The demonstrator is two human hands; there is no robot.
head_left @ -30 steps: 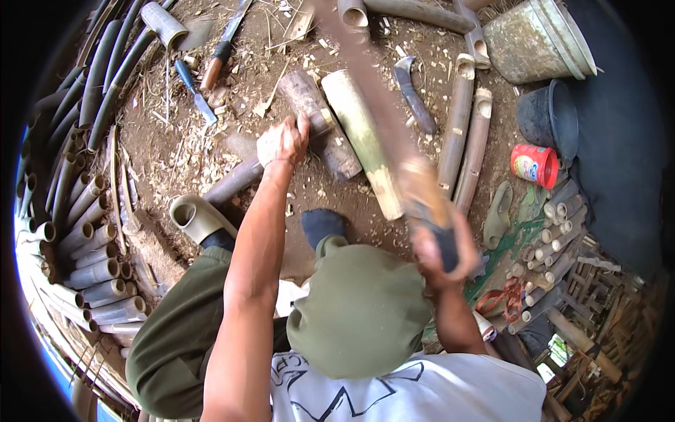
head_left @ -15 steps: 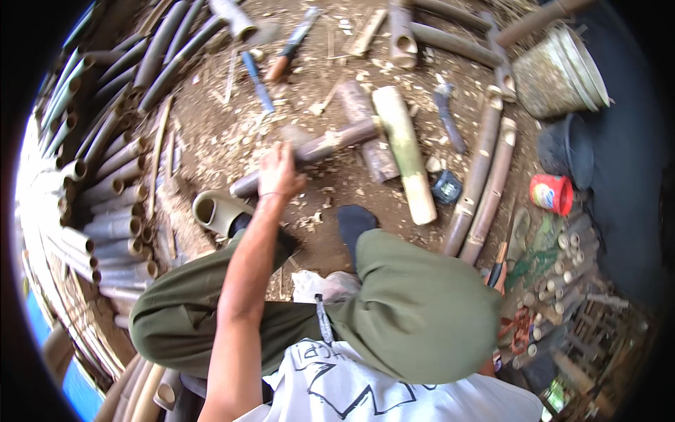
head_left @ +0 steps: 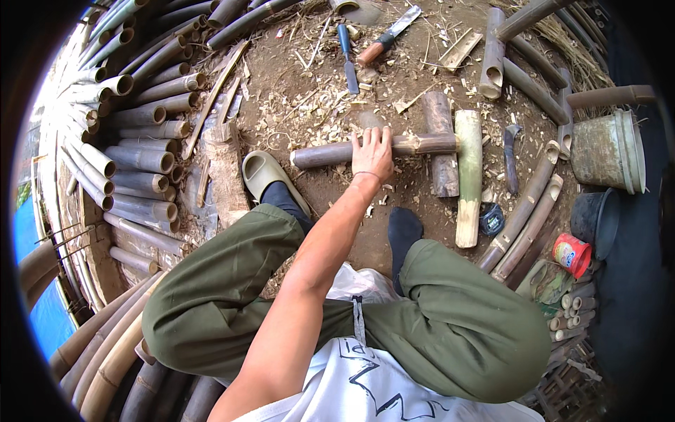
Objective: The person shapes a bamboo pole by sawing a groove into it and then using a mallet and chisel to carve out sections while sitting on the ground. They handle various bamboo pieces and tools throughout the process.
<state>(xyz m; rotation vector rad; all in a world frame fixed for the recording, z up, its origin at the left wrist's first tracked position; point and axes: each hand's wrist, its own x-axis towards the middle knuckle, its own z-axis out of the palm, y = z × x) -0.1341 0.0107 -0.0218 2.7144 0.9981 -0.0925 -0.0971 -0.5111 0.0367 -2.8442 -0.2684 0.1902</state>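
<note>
Left hand (head_left: 373, 156) spread over bamboo pole (head_left: 322, 155), likely light, stiff, slick, best gripped beyond log's (head_left: 444, 177) left edge; right hand unseen, can't tell.

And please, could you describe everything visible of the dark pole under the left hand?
The dark pole looks like bamboo: brownish-grey, round, nearly straight, with a paler joint toward its right end. It lies roughly crosswise over a short log, the left hand laid on its middle. Contact with the pale-green piece is unclear.
</note>
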